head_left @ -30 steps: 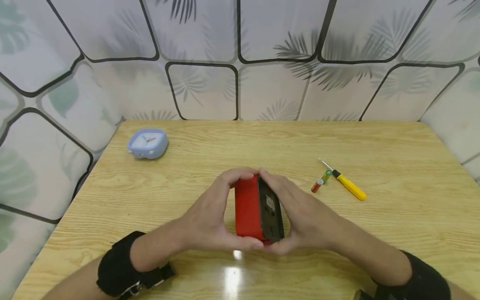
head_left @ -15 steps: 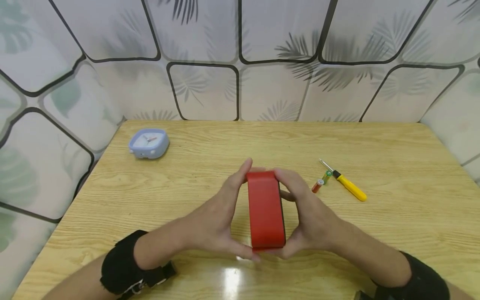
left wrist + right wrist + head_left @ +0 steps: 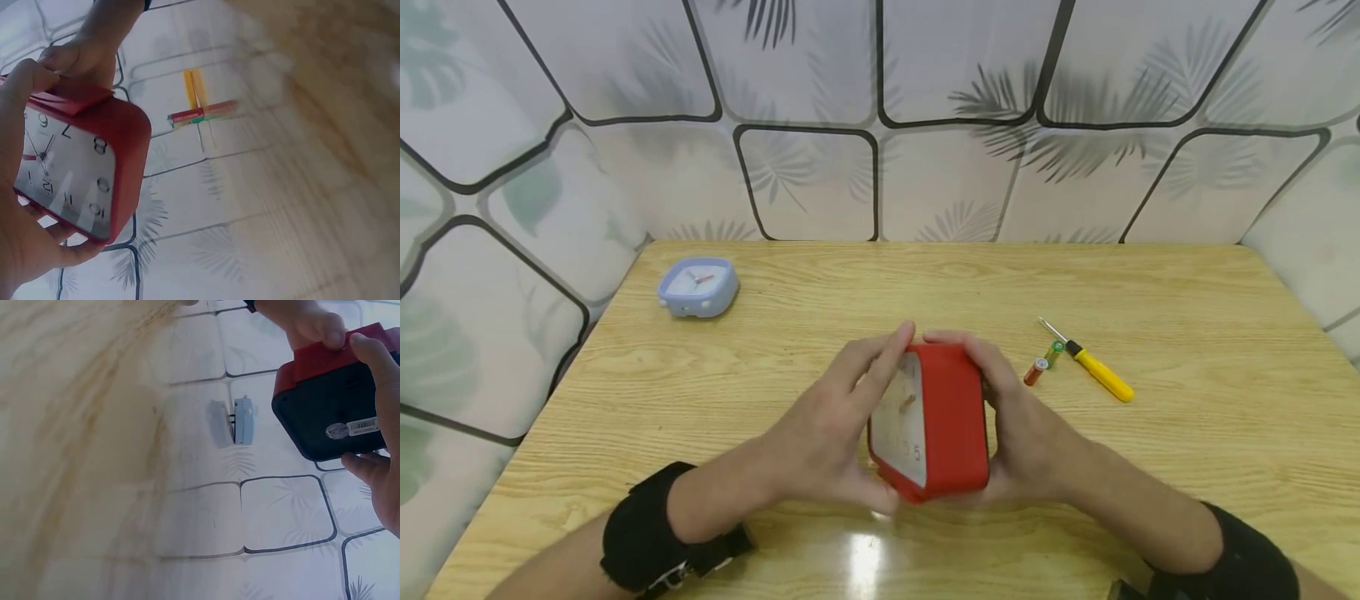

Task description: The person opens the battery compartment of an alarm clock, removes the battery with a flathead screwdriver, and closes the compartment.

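Both hands hold a red square clock (image 3: pixel 955 421) over the table in front of the person. Its white dial with black numerals (image 3: pixel 69 165) faces the left palm, and its black back (image 3: pixel 331 409) with a barcode sticker shows in the right wrist view. My left hand (image 3: pixel 827 425) grips the dial side, thumb low and fingers at the upper edge. On the back side my right hand (image 3: pixel 1033 437) grips the clock by its upper and lower edges. Part of the dial is hidden by the left fingers.
To the right on the wooden table (image 3: pixel 1210 350) lie a yellow-handled screwdriver (image 3: pixel 1101 373), a green battery (image 3: pixel 1054 354) and a red battery (image 3: pixel 1035 372). A light blue clock (image 3: pixel 698 287) lies face up at the back left. A patterned cloth (image 3: pixel 940 175) rises behind the table.
The red clock has turned in the hands: its black back faced the camera's right side, then its red side showed, and now part of the white dial does. Other things have stayed put.
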The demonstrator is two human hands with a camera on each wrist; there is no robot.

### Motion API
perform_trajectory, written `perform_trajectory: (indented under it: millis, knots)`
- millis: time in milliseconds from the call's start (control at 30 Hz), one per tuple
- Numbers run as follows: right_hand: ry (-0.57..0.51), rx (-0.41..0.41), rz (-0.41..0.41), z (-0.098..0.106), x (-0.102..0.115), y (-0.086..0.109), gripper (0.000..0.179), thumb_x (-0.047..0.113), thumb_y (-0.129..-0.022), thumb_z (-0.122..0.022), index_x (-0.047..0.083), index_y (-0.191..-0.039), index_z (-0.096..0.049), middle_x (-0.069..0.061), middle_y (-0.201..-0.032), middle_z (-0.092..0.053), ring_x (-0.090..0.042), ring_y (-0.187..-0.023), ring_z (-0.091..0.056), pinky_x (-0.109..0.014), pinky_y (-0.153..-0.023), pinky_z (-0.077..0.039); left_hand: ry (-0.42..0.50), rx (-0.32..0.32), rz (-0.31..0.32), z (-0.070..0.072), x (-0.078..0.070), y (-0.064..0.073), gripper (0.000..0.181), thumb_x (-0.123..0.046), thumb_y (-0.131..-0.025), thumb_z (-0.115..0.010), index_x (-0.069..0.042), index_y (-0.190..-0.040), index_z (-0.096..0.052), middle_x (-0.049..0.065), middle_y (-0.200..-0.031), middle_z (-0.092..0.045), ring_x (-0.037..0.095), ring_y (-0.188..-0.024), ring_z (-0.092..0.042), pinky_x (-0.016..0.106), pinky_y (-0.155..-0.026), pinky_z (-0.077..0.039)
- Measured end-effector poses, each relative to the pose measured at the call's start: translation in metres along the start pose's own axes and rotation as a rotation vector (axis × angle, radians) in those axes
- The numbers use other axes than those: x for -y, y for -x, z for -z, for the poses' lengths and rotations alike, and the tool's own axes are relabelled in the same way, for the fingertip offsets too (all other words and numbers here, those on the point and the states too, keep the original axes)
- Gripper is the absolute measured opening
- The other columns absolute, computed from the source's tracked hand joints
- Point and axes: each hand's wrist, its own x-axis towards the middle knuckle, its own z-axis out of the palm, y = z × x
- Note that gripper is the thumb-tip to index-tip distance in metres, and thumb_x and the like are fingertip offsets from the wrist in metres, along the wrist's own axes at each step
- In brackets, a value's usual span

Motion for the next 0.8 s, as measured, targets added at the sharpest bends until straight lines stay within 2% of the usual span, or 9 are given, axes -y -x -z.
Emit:
perform_trajectory:
  millis: [133,367,533,633,800]
  knots:
    - [0.026,0.014,-0.039,0.0009,-0.0002,0.0007,0.110,0.034,-0.079,-0.082,-0.012,-0.147,-0.009,-0.030,-0.147,-0.032,-0.029,-0.135,-0.039,-0.027,-0.113,-0.037,-0.046,-0.029,-0.029,0.0015,0.0042,-0.0024,0.130,-0.042,-0.053,-0.086,-0.004,-0.159,-0.021,0.015,-0.140,-0.043,0.024,-0.125,-0.044,0.037,-0.103,-0.045]
    - [0.150,0.017,-0.148,0.0022,0.0030,0.0048,0.107,0.043,-0.078,-0.080,-0.018,-0.143,-0.020,-0.029,-0.146,-0.031,-0.029,-0.135,-0.036,-0.021,-0.112,-0.037,-0.117,-0.030,-0.029,0.0036,0.0073,-0.0029,0.117,-0.042,-0.054,-0.081,0.001,-0.153,-0.035,0.014,-0.138,-0.046,0.025,-0.125,-0.045,0.044,-0.105,-0.040]
    - [0.201,0.041,-0.216,0.0032,0.0054,0.0061,0.109,0.045,-0.077,-0.080,-0.016,-0.146,-0.022,-0.028,-0.147,-0.030,-0.028,-0.135,-0.036,-0.017,-0.111,-0.037,-0.197,0.000,-0.013,0.0058,0.0068,-0.0025,0.117,-0.047,-0.055,-0.078,0.002,-0.152,-0.035,0.014,-0.138,-0.048,0.026,-0.124,-0.046,0.046,-0.106,-0.039]
    - [0.246,0.080,-0.278,0.0046,0.0067,0.0070,0.113,0.046,-0.073,-0.084,-0.010,-0.149,-0.022,-0.024,-0.148,-0.030,-0.028,-0.135,-0.036,-0.015,-0.111,-0.035,-0.258,0.015,-0.008,0.0072,0.0067,-0.0020,0.117,-0.050,-0.055,-0.075,0.001,-0.152,-0.034,0.014,-0.138,-0.049,0.028,-0.124,-0.046,0.046,-0.105,-0.039]
    - [0.350,0.149,-0.327,0.0053,0.0063,0.0092,0.121,0.042,-0.065,-0.091,-0.005,-0.151,-0.021,-0.022,-0.147,-0.030,-0.030,-0.133,-0.037,-0.014,-0.114,-0.029,-0.350,0.025,-0.017,0.0085,0.0083,-0.0013,0.112,-0.049,-0.056,-0.073,-0.001,-0.151,-0.037,0.013,-0.139,-0.050,0.030,-0.121,-0.046,0.048,-0.102,-0.038]
